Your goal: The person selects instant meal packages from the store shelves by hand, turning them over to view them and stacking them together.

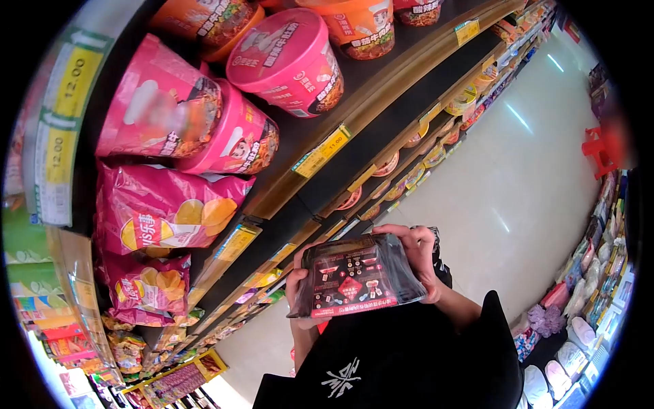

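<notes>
So I've got both hands on this glossy black package (357, 276), out in front of my chest. My left hand (297, 276) has the left edge and my right hand (421, 255) has the right edge, so the grip's about as wide as the package and it's pinned between the two. On the right, my fingers curl over the far corner; on the left, a good part of the hand is behind the pack, so I can't tell how those fingers sit. The side toward me has little pictures of bowls and a red diamond (351, 289) in the middle, but the small print's too tiny to read.

Just below it is my black top (422, 361) with a white mark (343, 377) on it. To the left is the shelf (402, 71), which slants across my view. It's got pink tubs (283, 54) on it, with orange tubs (357, 27) near the top. Right beside the pink ones there's a big magenta chip bag (174, 211), and a smaller chip bag (153, 290) below that. The yellow price tag (321, 151) on the shelf edge says 11.00.

Over on the right it's pale shiny floor (518, 150), something red (599, 151) off near the edge, and a fluffy purple thing (547, 320) on the opposite display.
</notes>
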The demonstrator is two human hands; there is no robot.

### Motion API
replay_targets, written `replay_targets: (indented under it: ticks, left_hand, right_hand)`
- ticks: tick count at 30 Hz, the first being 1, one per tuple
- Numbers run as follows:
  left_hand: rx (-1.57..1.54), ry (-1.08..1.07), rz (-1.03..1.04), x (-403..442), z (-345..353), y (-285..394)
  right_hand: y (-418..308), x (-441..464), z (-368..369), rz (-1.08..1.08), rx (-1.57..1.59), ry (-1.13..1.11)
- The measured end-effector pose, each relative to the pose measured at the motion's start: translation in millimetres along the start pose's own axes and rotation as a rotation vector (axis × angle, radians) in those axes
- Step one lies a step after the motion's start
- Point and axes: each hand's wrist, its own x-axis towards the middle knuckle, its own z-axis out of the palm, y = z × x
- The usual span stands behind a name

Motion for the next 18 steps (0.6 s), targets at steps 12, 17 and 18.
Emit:
replay_targets:
  ticks: [12, 17, 18]
  left_hand:
    - [-0.202, 0.075, 0.030, -61.6, -41.8, 26.5]
    - [-0.234, 0.082, 0.039, -86.6, -60.3, 33.3]
    - [-0.232, 0.120, 0.019, -94.1, -62.0, 36.2]
  right_hand:
    - [13.8, -1.6, 60.8, -0.235, -0.247, -0.141]
    - [25.8, -16.8, 83.3, -0.144, -0.162, -0.116]
    - [26.5, -17.7, 87.1, -0.123, -0.157, -0.135]
